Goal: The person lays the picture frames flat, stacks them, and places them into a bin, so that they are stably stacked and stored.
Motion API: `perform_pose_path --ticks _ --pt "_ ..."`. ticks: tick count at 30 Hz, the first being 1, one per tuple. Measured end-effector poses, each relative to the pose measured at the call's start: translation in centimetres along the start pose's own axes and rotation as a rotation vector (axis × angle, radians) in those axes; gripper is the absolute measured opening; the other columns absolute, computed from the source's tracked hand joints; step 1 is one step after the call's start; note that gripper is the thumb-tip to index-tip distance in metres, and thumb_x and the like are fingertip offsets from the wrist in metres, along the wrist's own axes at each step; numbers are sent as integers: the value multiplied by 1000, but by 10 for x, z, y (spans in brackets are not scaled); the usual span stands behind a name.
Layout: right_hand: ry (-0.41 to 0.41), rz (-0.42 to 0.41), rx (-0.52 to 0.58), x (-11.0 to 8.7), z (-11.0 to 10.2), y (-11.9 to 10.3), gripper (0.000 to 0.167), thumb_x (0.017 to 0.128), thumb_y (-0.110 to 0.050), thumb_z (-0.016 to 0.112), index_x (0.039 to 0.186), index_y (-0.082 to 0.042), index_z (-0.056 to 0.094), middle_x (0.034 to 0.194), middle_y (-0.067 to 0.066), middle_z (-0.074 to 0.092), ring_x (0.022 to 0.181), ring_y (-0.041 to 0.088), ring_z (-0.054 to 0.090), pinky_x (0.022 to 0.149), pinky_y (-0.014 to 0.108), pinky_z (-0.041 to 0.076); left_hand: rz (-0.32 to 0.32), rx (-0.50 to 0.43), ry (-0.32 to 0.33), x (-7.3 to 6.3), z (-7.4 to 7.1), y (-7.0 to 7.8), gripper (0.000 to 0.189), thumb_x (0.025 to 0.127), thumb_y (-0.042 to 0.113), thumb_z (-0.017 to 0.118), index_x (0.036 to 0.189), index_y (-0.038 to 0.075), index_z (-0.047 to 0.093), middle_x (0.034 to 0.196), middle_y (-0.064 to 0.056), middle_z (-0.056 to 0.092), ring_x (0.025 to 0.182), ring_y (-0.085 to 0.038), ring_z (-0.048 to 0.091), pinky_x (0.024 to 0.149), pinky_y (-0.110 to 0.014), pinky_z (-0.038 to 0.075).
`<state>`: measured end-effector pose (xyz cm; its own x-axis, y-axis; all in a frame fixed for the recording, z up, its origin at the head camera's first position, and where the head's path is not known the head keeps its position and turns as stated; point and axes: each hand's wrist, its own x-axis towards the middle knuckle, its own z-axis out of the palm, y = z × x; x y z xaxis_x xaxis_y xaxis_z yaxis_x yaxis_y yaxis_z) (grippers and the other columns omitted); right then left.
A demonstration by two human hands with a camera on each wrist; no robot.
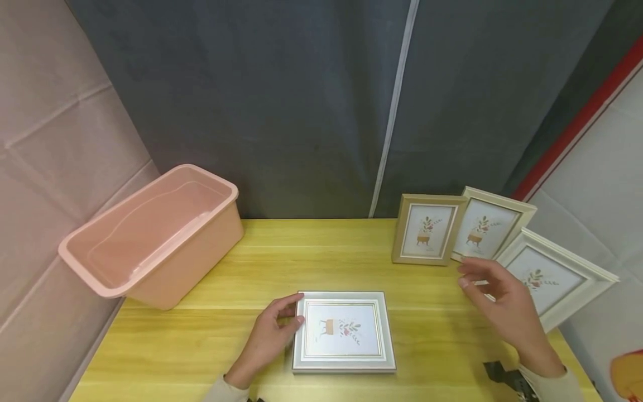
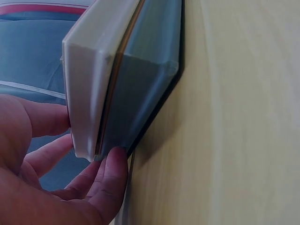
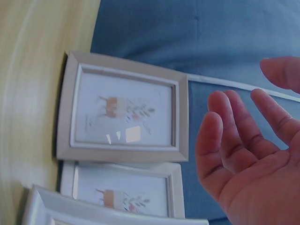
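Observation:
A silver-white picture frame lies face up at the front middle of the table, showing a flower-pot print. Its side in the left wrist view has a white upper layer and a grey-blue lower one, split by a brown line. My left hand grips its left edge with curved fingers near the far corner. My right hand is raised before three standing frames, fingers loosely bent and holding nothing. They are a tan frame, a cream frame behind it, and a wide white frame partly covered by this hand.
A pink plastic tub stands at the left back of the yellow wood-grain table. Dark cloth hangs along the back edge. Pale panels close off both sides, and a black strap piece shows by my right wrist.

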<state>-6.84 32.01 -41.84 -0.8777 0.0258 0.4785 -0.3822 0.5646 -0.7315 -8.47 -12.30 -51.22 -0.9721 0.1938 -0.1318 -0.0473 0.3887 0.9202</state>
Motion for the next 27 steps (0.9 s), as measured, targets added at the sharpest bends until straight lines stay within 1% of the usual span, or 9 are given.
perform_pose_path --ticks 4,8,12,15,20,22,25,27 --pt "34 13 -37 1 -12 0 47 87 18 73 131 2 68 115 -20 73 99 -7 67 79 6 53 4 -1 -8 -1 0 1 47 101 20 73 146 29 62 140 -7 63 123 -29 62 86 -25 62" --pt "71 42 -64 4 -24 -1 46 88 16 73 132 1 68 116 -21 74 100 -7 67 80 5 52 4 -4 -5 -1 -1 1 47 101 20 73 146 29 62 141 -7 63 123 -29 63 86 -25 62" --pt "125 72 -80 6 -40 -3 42 90 15 72 131 5 68 115 -21 73 101 -6 67 80 5 52 8 -10 -7 -2 -1 1 47 101 20 73 146 29 62 141 -8 62 123 -29 62 87 -26 62" --pt "181 93 -112 7 -51 -4 41 91 13 72 131 6 67 113 -22 72 101 -6 66 80 3 50 12 -9 -7 -2 -1 0 48 100 21 73 146 29 62 141 -9 62 123 -29 62 87 -26 62" --pt "278 156 -150 7 -63 -2 37 91 10 73 128 4 70 113 -20 71 106 -4 64 83 2 47 14 -8 -2 -2 -1 -1 48 100 21 73 146 29 62 141 -10 62 124 -30 63 87 -26 62" --pt "313 178 -158 6 -66 0 38 91 9 73 128 3 71 115 -22 70 109 -4 63 84 2 46 15 -7 -1 -2 -1 -1 49 100 22 73 147 29 62 141 -10 62 124 -30 63 87 -27 62" --pt "354 180 -174 5 -71 3 39 93 9 72 131 2 70 116 -27 67 110 -7 61 86 2 45 18 -4 -3 -2 -1 -2 49 100 22 73 147 29 61 142 -10 62 124 -30 63 87 -27 62" --pt "382 176 -190 4 -75 5 40 95 6 71 133 -4 70 118 -31 65 110 -10 59 86 1 43 19 -3 -6 -2 -1 -1 49 100 23 73 148 29 61 143 -9 61 125 -30 62 88 -27 62"
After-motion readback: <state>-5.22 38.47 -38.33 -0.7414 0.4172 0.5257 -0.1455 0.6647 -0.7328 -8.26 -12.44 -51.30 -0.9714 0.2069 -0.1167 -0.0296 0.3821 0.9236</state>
